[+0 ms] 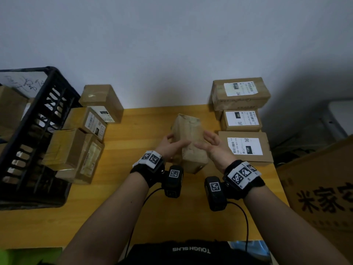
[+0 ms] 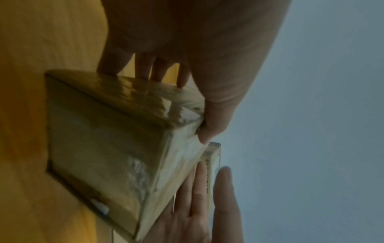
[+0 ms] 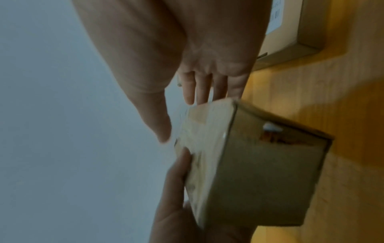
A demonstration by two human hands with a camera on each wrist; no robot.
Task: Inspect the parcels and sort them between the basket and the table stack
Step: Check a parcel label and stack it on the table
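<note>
A taped brown cardboard parcel is tilted above the yellow table, between both hands. My left hand grips its left side. In the left wrist view the left hand has its thumb on a corner of the parcel and its fingers behind it. My right hand lies flat against the right side. Its fingers are straight along the parcel in the right wrist view, with the thumb just off the taped face. The black basket at the left holds several parcels.
A stack of labelled parcels stands at the back right, with a flat labelled parcel in front of it. Several brown parcels crowd beside the basket. A large printed carton stands off the table's right edge. A wall rises behind.
</note>
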